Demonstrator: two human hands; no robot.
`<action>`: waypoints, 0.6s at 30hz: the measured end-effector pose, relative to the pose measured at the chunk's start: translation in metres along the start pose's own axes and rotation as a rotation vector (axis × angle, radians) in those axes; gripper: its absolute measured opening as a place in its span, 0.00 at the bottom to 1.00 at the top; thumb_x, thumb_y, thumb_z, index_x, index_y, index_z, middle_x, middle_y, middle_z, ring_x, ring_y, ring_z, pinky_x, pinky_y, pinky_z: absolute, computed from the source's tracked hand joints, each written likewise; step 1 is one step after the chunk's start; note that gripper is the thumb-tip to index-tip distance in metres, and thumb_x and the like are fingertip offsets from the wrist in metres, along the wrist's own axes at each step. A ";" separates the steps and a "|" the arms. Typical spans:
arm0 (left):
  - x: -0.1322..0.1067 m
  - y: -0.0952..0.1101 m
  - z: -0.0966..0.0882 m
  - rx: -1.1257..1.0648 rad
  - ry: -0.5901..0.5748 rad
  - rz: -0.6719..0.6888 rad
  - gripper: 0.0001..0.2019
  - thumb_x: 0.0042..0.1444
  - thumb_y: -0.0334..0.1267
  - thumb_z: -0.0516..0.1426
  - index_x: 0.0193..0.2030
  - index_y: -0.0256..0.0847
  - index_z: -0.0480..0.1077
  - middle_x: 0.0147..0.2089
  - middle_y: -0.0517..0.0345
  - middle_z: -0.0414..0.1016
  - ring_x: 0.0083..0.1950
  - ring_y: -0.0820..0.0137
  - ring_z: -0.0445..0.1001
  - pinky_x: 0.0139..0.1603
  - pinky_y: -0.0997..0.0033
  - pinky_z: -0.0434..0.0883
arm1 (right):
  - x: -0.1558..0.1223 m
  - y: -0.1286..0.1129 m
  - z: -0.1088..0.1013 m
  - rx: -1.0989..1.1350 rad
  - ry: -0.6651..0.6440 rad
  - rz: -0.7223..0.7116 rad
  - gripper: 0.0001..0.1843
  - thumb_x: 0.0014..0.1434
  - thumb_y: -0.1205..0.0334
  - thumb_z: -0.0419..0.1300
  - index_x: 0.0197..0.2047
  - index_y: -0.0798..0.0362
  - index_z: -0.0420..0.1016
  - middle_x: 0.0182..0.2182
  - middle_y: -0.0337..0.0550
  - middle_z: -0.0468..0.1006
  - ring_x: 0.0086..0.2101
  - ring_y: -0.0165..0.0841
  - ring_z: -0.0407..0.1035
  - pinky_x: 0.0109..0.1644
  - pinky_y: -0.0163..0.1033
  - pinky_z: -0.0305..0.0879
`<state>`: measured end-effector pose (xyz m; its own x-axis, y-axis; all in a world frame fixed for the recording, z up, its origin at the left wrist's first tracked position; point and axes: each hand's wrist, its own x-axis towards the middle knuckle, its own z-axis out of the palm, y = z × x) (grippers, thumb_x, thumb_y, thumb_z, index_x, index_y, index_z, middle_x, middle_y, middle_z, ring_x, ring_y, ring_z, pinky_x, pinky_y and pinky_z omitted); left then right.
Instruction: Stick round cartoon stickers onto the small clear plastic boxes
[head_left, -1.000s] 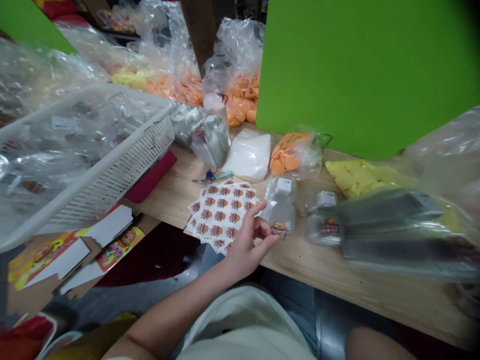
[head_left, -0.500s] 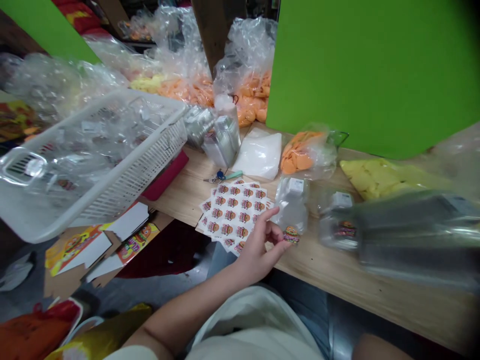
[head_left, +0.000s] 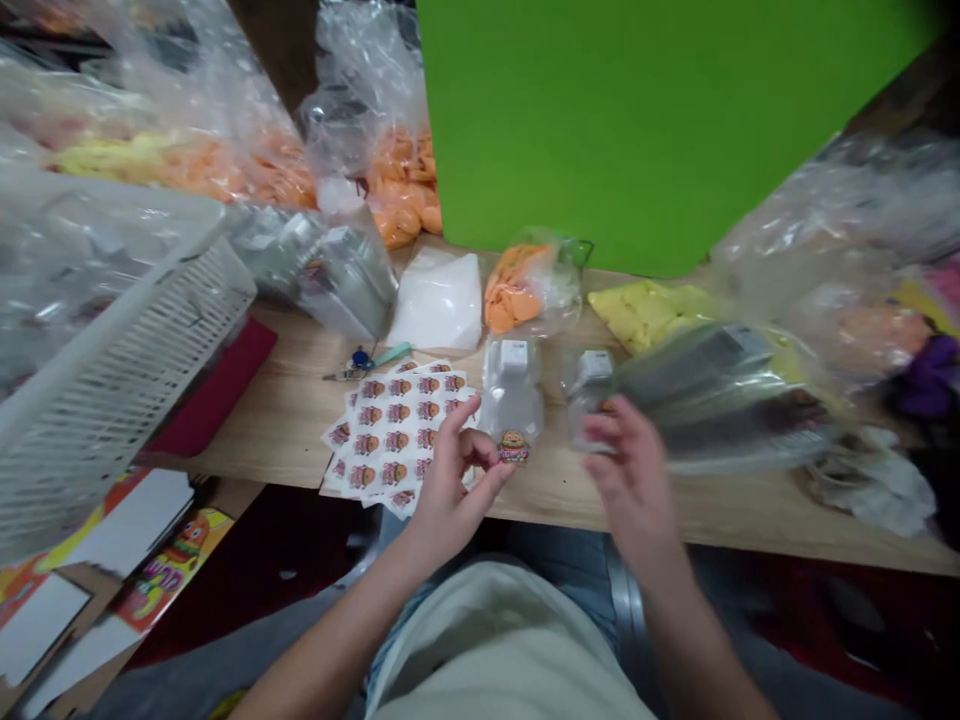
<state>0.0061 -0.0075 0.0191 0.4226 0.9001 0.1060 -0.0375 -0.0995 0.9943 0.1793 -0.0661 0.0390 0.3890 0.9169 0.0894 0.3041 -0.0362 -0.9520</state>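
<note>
My left hand (head_left: 457,480) pinches a small burger sticker (head_left: 514,447) between thumb and fingertips. The sticker overlaps the near end of a clear plastic clamshell box (head_left: 514,385) with a white label on it. Blurred by motion, my right hand (head_left: 628,465) hovers with thumb and fingers apart at a second clear box (head_left: 592,375), partly covering it. Just left of my left hand lie overlapping sheets of burger stickers (head_left: 394,440). A long stack of clear boxes (head_left: 697,400) lies on its side to the right.
A white plastic basket (head_left: 202,250) of clear packs stands at the left. Behind the boxes are a bag of orange pieces (head_left: 517,300), a white plastic packet (head_left: 439,300) and a yellow bag (head_left: 649,310). Keys (head_left: 360,360) lie by the sheets. A green panel (head_left: 637,130) rises behind.
My view has swung to the right. My right hand has come up from the bottom edge to the second clear box. The burger sticker stays pinched in my left hand.
</note>
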 end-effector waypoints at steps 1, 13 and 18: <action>0.000 0.001 0.002 0.007 -0.032 0.005 0.32 0.55 0.31 0.55 0.63 0.48 0.42 0.33 0.63 0.62 0.35 0.75 0.65 0.40 0.71 0.64 | 0.001 0.003 0.002 0.035 -0.063 0.042 0.24 0.58 0.54 0.55 0.57 0.50 0.58 0.48 0.47 0.69 0.45 0.35 0.67 0.42 0.41 0.67; 0.020 -0.020 -0.009 0.357 0.082 -0.051 0.34 0.52 0.40 0.58 0.63 0.46 0.47 0.54 0.47 0.63 0.50 0.63 0.67 0.46 0.60 0.67 | 0.074 0.005 0.018 0.090 -0.281 0.193 0.24 0.51 0.55 0.60 0.50 0.51 0.63 0.29 0.38 0.75 0.32 0.32 0.70 0.39 0.39 0.66; 0.038 -0.042 -0.010 0.397 -0.057 0.151 0.34 0.52 0.38 0.58 0.64 0.45 0.46 0.64 0.45 0.54 0.64 0.59 0.54 0.61 0.50 0.54 | 0.099 0.016 0.028 0.052 -0.429 0.187 0.25 0.51 0.56 0.60 0.52 0.51 0.62 0.28 0.37 0.75 0.31 0.32 0.71 0.37 0.39 0.65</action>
<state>0.0146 0.0356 -0.0185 0.4892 0.8390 0.2381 0.2437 -0.3936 0.8864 0.1980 0.0351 0.0242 0.0354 0.9783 -0.2039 0.2151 -0.2068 -0.9545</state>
